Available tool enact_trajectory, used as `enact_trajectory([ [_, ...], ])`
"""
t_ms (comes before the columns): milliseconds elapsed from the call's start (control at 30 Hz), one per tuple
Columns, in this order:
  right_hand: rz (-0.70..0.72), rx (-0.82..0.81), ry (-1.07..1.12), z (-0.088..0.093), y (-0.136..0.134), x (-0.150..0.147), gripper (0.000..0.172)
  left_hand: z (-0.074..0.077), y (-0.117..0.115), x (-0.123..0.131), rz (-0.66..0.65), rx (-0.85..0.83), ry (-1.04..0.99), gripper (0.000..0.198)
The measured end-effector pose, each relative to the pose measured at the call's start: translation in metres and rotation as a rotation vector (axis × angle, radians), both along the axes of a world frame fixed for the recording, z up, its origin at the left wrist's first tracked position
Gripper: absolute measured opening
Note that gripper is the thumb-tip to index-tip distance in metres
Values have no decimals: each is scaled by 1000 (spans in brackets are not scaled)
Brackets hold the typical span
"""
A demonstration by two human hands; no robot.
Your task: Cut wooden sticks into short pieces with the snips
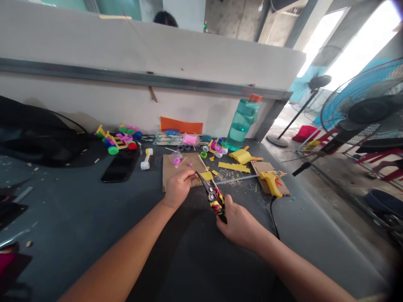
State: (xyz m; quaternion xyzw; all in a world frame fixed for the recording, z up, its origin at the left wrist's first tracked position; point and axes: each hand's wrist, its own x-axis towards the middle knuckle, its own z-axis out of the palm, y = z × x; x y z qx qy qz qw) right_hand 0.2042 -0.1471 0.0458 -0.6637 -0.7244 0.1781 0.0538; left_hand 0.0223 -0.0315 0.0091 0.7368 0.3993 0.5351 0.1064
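Observation:
My right hand (pixel 237 224) is closed round the red, yellow and black handles of a pair of cutting pliers (pixel 214 197), jaws pointing up-left. My left hand (pixel 179 186) rests on a brown cardboard sheet (pixel 168 167) with its fingers pinched on a thin wooden stick (pixel 203 162) that meets the plier jaws. Small yellow cut pieces (pixel 207 175) lie by the jaws. Sawdust-like scraps are scattered around them.
A yellow glue gun (pixel 271 181) lies on cardboard at the right, cord trailing toward me. A teal water bottle (pixel 242 124), black phone (pixel 120 167), toy cars with bottle-cap wheels (pixel 119 140), loose caps (pixel 185 147) and a black bag (pixel 34 134) sit around. A fan (pixel 365 111) stands at right.

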Motion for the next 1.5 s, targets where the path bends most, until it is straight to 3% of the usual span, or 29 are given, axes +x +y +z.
enact_trajectory([
  [367,-89,59,214,2,7,9,25,3,-4,7,-81,-126,-57,10],
  [1033,-72,137,53,-6,4,11,30,4,-3,7,-87,-107,-84,12],
  [1500,-12,59,31,-8,2,12,27,0,-4,4,-72,-81,-41,11],
])
